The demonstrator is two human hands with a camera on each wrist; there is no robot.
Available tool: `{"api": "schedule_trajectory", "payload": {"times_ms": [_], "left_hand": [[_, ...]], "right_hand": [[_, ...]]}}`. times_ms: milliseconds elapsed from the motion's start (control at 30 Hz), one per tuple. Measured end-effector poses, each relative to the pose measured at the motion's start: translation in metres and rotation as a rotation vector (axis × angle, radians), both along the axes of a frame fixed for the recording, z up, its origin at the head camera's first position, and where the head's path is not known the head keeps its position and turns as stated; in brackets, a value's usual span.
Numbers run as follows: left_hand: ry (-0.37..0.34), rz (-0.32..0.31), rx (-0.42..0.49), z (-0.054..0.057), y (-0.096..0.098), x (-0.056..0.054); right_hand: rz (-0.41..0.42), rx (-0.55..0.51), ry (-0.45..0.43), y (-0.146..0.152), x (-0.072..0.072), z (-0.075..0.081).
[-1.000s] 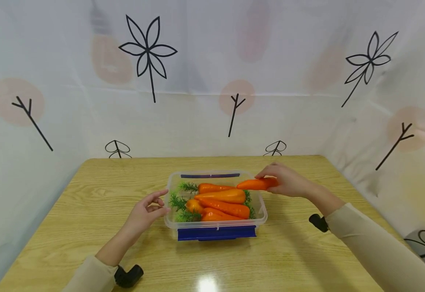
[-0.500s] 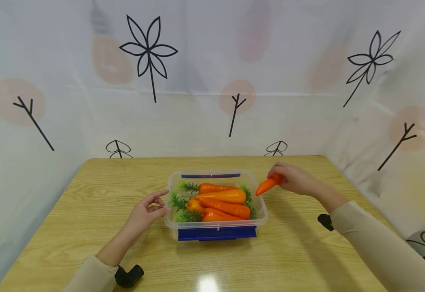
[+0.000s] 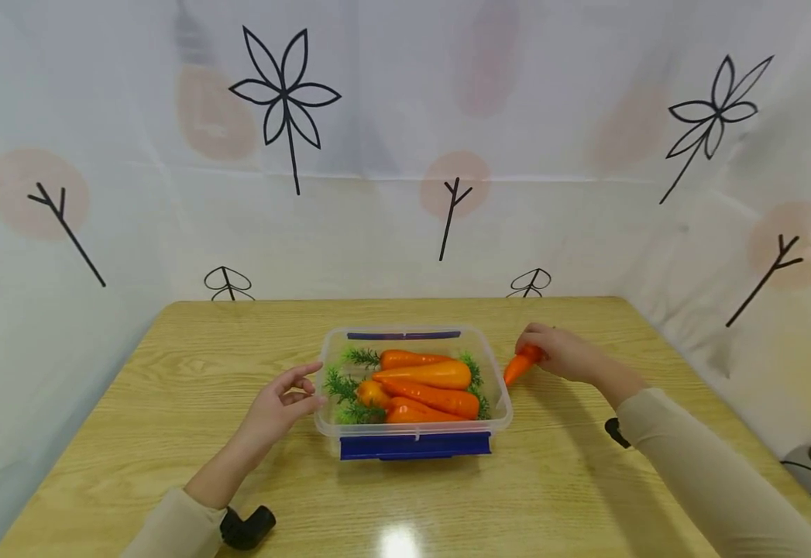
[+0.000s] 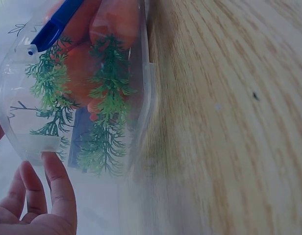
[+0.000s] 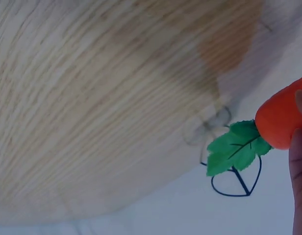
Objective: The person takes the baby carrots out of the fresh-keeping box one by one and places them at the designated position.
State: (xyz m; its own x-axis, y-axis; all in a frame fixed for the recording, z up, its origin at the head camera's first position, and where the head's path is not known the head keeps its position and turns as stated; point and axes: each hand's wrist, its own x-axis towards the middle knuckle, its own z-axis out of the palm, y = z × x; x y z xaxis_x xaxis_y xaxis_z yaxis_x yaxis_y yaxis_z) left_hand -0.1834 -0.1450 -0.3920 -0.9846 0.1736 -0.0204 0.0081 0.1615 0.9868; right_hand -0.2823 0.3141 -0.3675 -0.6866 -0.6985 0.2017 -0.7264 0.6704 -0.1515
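Observation:
A clear plastic box [image 3: 503, 422] with blue clips stands mid-table, holding several orange carrots [image 3: 426, 375] with feathery green tops. My right hand [image 3: 560, 353] grips another carrot [image 3: 520, 364] just right of the box, its tip pointing down and toward the box wall. Up close in the right wrist view, that carrot [image 5: 283, 117] shows a broad green leaf [image 5: 237, 147] at its thick end. At the box's left side is my left hand [image 3: 285, 399], fingers loosely bent, its fingertips touching the rim. The left wrist view shows those fingers [image 4: 60, 188] against the clear wall.
The wood-grain table [image 3: 203, 387] extends around the box on all sides. A pale cloth with printed plants [image 3: 391, 232] hangs behind it and at both sides. Black wrist devices [image 3: 246, 528] are worn on both sleeves.
My right hand has carried the carrot rightward from above the box's right rim, then lower beside it. The carrot has tilted tip-down. My left hand stays in place.

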Motion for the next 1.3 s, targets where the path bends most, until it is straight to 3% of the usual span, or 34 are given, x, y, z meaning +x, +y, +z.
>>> {"api": "schedule_trajectory", "payload": {"times_ms": [233, 400, 500, 700, 900, 1300], "left_hand": [[0.006, 0.005, -0.001, 0.000, 0.001, 0.000], [-0.001, 0.009, 0.001, -0.001, 0.001, 0.000], [-0.013, 0.018, 0.006, -0.001, 0.001, -0.001], [-0.006, 0.017, -0.004, -0.001, 0.001, 0.000], [-0.010, 0.024, 0.005, -0.003, 0.000, -0.002], [-0.006, 0.017, 0.007, -0.003, 0.001, -0.001]], "right_hand": [[0.040, 0.050, -0.009, 0.000, -0.003, -0.012], [0.055, 0.025, -0.039, 0.002, -0.003, -0.016], [-0.003, -0.019, -0.078, 0.004, -0.003, -0.018], [-0.210, -0.157, -0.185, 0.004, 0.000, -0.018], [-0.358, -0.238, -0.235, -0.001, 0.003, -0.017], [-0.451, -0.447, -0.477, -0.003, 0.004, -0.019]]}}
